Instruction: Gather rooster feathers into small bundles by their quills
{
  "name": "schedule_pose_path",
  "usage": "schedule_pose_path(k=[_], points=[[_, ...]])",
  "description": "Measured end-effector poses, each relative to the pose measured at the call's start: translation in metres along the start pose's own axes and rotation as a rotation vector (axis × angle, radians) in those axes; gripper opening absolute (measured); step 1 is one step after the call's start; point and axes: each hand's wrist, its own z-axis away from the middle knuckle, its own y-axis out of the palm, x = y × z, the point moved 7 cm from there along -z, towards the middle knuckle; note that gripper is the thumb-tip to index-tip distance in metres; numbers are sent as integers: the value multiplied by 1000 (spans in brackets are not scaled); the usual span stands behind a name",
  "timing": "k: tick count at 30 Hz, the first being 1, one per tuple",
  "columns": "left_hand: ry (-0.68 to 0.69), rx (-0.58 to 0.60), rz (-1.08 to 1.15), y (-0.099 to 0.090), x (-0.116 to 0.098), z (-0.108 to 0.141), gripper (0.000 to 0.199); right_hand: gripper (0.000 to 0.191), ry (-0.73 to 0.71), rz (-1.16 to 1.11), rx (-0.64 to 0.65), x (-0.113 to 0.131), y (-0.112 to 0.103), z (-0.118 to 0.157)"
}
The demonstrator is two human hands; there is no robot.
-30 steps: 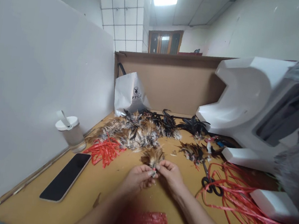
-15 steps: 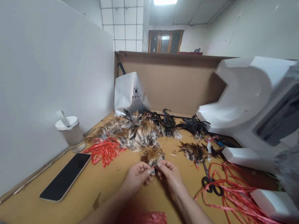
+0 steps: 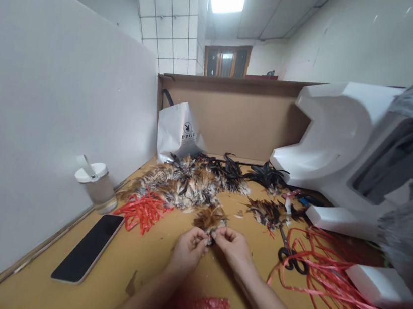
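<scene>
A small bundle of brown feathers [image 3: 210, 218] lies on the tan table, its pale base between my hands, with a bit of red tie at the base. My left hand [image 3: 190, 247] pinches the base from the left, fingers curled. From the right, my right hand [image 3: 231, 246] pinches at the same base, thumb and forefinger together. Just behind is a big pile of brown, black and white feathers [image 3: 187, 185]. Short red strips [image 3: 145, 211] lie to its left. A smaller feather bunch [image 3: 265, 212] rests at the right.
A phone [image 3: 88, 248] and a lidded cup [image 3: 97, 187] stand left. Black-handled scissors [image 3: 292, 260] and long red strands [image 3: 344, 289] lie right. White foam [image 3: 340, 136], a white bag [image 3: 179, 130] and a cardboard wall [image 3: 249, 119] edge the back.
The whole view has shifted slightly. My fingers have moved a little at the base of the feather bundle, and both hands still pinch there.
</scene>
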Motion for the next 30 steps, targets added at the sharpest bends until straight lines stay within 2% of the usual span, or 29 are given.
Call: schedule_pose_path(k=[11,16,21,25,30], points=[[83,12,-69,-1,-1,2,18,20,-45,102,8,2,1,1],[-48,38,71,3,3,0,24,24,28,-2,40,-4,1,1],[-190,152,222,9,16,-7,33,27,105,-212,143,-14,8,1],[-228,137,323,7,26,-11,36,29,94,-229,92,-15,10,3],[-218,144,252,2,28,-12,31,30,52,-158,88,-8,15,8]])
